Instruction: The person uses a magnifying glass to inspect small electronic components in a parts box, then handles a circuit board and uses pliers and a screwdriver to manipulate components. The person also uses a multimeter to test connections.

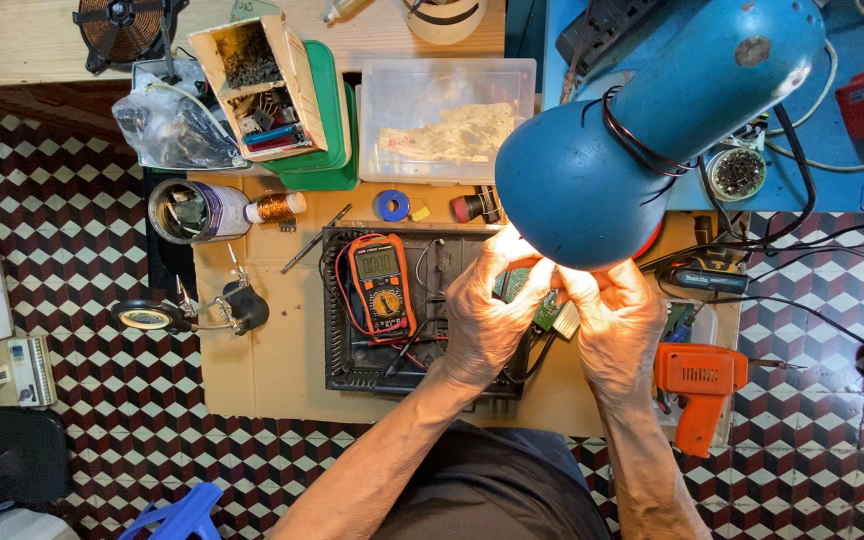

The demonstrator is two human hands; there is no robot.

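Found green circuit board [544, 305] pinched between fingers of left hand [487, 320] and right hand [617, 325] under lamp [642, 110]; multimeter [384, 285] idle at nine o'clock.

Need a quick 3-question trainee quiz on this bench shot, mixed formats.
1. True or false: both hands hold the green circuit board under the blue lamp.
2. What lies just beside the left hand? A) multimeter B) orange drill C) copper wire spool
3. Fill in: the clear plastic box sits to the ____ of the green trays.

Key: 1 true; 2 A; 3 right. The right hand grips the board too.
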